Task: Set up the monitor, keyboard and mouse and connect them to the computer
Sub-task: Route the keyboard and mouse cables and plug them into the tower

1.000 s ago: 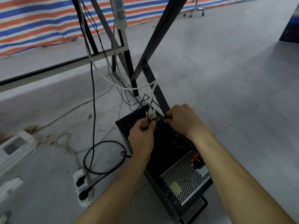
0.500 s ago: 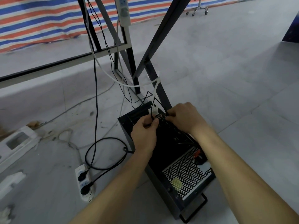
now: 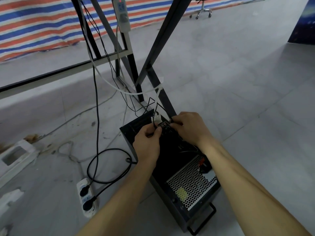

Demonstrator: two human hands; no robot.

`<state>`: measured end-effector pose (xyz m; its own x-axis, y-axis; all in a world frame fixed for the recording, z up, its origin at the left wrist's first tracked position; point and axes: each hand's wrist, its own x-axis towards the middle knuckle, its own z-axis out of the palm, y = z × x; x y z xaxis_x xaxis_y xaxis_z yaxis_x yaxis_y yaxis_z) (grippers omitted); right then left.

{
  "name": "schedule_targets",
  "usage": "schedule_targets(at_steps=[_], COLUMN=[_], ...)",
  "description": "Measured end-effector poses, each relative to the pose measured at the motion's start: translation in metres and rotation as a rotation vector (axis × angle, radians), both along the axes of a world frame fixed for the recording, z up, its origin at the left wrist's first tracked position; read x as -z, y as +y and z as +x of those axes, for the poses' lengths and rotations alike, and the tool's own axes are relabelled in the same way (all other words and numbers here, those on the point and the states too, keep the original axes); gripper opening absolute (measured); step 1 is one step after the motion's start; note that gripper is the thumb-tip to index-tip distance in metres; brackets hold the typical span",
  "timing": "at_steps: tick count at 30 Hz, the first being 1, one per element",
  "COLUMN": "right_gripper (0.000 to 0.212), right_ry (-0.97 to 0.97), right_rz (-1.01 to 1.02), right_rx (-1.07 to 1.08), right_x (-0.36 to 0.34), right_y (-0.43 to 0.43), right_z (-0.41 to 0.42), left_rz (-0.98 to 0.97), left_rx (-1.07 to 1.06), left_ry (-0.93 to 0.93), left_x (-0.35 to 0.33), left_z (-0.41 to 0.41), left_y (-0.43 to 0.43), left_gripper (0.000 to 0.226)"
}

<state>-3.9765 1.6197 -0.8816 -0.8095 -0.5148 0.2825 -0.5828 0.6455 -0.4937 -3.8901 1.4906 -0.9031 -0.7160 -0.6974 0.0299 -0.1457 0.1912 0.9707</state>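
The black computer case (image 3: 172, 169) stands on the floor with its rear panel facing up, its mesh power-supply grille (image 3: 190, 183) nearest me. My left hand (image 3: 147, 142) pinches a thin black cable (image 3: 154, 123) at the port area near the panel's far end. Beside it, a white monitor connector (image 3: 157, 117) is seated in the panel, its white cable running up to the desk frame. My right hand (image 3: 189, 128) grips another thin black cable just right of the ports. Both hands touch the case. The monitor, keyboard and mouse are out of view.
Black desk legs (image 3: 150, 68) cross just beyond the case, with several cables hanging from them. A white power strip (image 3: 87, 198) with two black plugs lies on the floor at the left, its cord looped beside the case. A second strip (image 3: 123, 14) hangs above. An office chair (image 3: 202, 11) stands far back.
Both hands have stayed at the ports at the far end of the rear panel, with only slight finger shifts. The view has tilted a little.
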Motion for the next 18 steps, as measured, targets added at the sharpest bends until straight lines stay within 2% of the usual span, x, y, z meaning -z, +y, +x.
schedule_targets(at_steps=[7, 9, 11, 13, 15, 18], right_gripper=[0.019, 0.018, 0.018, 0.018, 0.022, 0.022], right_ry=[-0.002, 0.038, 0.081, 0.008, -0.077, -0.306], right_rz=[-0.013, -0.145, -0.377, -0.553, -0.460, -0.349], right_rx=[-0.026, 0.042, 0.157, 0.200, 0.221, 0.240], right_x=[-0.006, -0.025, -0.057, -0.079, -0.075, -0.045], right_y=[-0.002, -0.001, -0.004, -0.011, -0.014, -0.007], right_z=[0.001, 0.001, -0.004, -0.005, -0.003, -0.004], left_rz=[-0.029, -0.028, -0.002, 0.020, 0.018, 0.015], left_rx=[0.003, 0.004, 0.006, 0.004, -0.008, -0.031], left_ry=[-0.003, -0.013, -0.006, 0.013, 0.020, 0.040], left_x=[-0.001, -0.002, -0.002, -0.004, -0.003, -0.002], left_z=[-0.001, -0.001, 0.000, 0.001, 0.003, 0.003], left_y=[0.001, 0.003, 0.004, 0.003, 0.003, 0.003], left_gripper=[0.014, 0.013, 0.013, 0.015, 0.017, 0.018])
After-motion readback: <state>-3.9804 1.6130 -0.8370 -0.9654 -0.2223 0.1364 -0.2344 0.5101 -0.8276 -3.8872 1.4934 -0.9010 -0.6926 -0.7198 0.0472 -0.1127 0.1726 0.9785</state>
